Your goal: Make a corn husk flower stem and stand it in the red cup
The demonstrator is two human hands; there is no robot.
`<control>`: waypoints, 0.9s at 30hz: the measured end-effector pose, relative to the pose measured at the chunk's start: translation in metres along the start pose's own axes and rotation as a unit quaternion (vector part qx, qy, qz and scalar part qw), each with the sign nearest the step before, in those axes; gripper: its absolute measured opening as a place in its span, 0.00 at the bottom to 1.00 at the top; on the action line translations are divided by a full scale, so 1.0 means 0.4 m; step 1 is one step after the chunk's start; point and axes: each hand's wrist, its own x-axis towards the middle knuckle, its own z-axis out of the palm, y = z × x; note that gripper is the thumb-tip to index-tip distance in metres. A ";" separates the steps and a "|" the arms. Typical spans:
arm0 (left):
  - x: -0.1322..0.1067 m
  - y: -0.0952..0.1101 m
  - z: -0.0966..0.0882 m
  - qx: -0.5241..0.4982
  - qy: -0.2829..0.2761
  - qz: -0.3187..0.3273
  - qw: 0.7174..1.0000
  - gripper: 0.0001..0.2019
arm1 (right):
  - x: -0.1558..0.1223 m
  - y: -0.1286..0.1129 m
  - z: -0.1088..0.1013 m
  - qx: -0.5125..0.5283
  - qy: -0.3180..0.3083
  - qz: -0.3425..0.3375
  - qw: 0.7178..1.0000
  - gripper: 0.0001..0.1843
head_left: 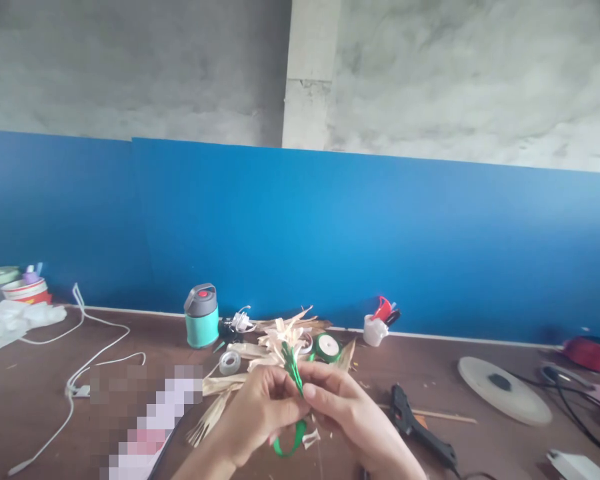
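Note:
Both my hands meet at the lower middle of the head view. My left hand (267, 403) and my right hand (335, 400) pinch a green ribbon (293, 367) between thumbs and fingers. Its upper part is bunched and points upward; a loop hangs below my fingers. Just behind are pale dried husks (280, 337), and it is unclear whether any of them is held too. A spool of green ribbon (327, 347) lies beyond my right hand. A roll of clear tape (229, 362) rests beyond my left hand.
At the back stand a turquoise flask (202, 320) and a white cup of scissors and pens (375, 330). To the right lie a black glue gun (420, 427), a thin stick (450, 417) and a pale round disc (503, 393). A white cable (97, 353) trails on the left.

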 end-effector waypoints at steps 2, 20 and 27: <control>-0.002 0.000 0.003 -0.004 -0.035 0.007 0.999 0.15 | 0.005 0.009 -0.001 0.025 -0.008 0.011 1.000 0.19; -0.009 0.008 -0.050 0.043 0.029 0.040 0.998 0.14 | 0.037 0.041 -0.001 0.053 -0.096 0.045 0.993 0.17; 0.005 0.014 -0.062 0.092 0.047 0.025 0.994 0.13 | 0.041 0.047 -0.008 -0.035 -0.058 0.029 0.997 0.19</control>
